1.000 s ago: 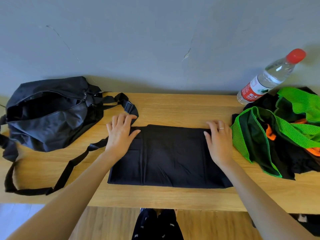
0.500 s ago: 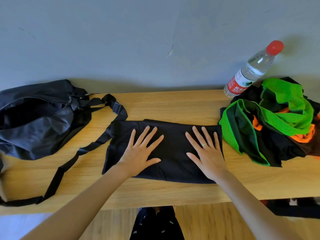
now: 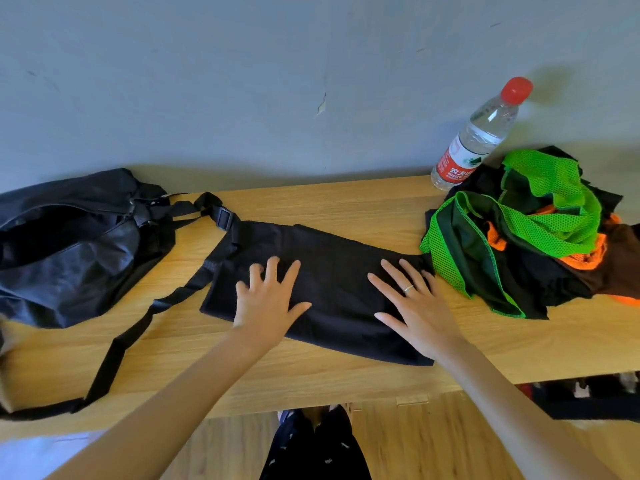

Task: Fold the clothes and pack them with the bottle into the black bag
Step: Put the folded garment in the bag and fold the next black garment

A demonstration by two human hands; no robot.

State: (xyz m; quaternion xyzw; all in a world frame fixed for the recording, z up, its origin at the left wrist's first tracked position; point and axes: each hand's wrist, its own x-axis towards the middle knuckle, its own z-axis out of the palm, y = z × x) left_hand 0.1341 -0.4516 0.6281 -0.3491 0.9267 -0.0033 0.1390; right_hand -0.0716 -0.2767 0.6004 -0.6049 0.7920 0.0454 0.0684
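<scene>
A folded black garment (image 3: 332,271) is laid across the middle of the frame on a light wooden table (image 3: 346,202), its long edge slanting down toward the right. Both hands are spread flat on it, fingers straight and splayed, with nothing grasped. The left hand (image 3: 268,303) is pressed on the garment's left-centre part, and the right hand (image 3: 415,306) on its right part; a ring (image 3: 408,289) is seen on one finger of the right hand.

At the left of the frame the black bag (image 3: 65,247) is set on the table, slumped, with its opening turned toward the upper left. Its long strap (image 3: 128,337) is trailed across the table toward the lower left, and a buckle (image 3: 225,216) on the strap is placed just beside the garment's upper left corner.

At the right of the frame a heap of unfolded clothes (image 3: 519,237) in black, green mesh and orange is piled on the table, its near edge touching or almost touching the folded garment's right end. Behind that heap, in the upper right, a clear water bottle (image 3: 481,133) with a red cap and red label is seen upright against a grey wall (image 3: 242,81).

Dark patterned trousers (image 3: 311,448) are visible below the table edge at the bottom centre.
</scene>
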